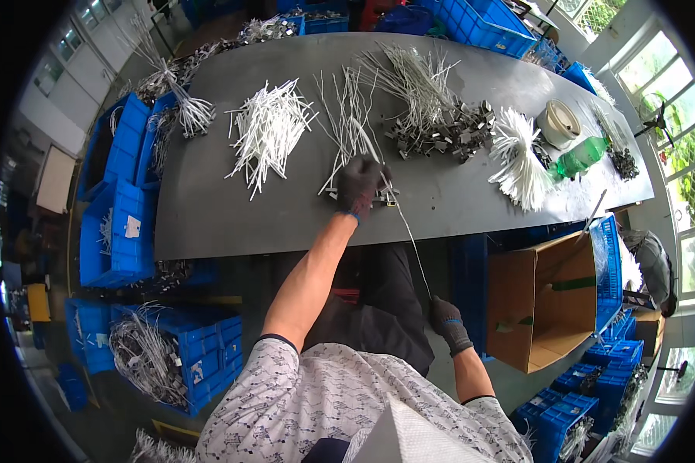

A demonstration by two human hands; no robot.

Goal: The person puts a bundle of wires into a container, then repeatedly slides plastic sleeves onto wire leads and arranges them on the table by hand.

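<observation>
My left hand, in a dark grey knit glove, is closed at the near end of a loose bunch of thin white wires on the table. A white tube sticks up from its fingers. Small metal connectors lie beside and partly under this hand. From there a single white wire runs down over the table's front edge to my right hand. That hand, also gloved, is low beside my leg, its fingers closed on the wire's lower end. What lies inside my left fingers is partly hidden.
On the grey metal table are a pile of short white tubes, wires with metal connectors, a white tube bundle, a pale tub and a green bottle. An open cardboard box stands right; blue crates line the left.
</observation>
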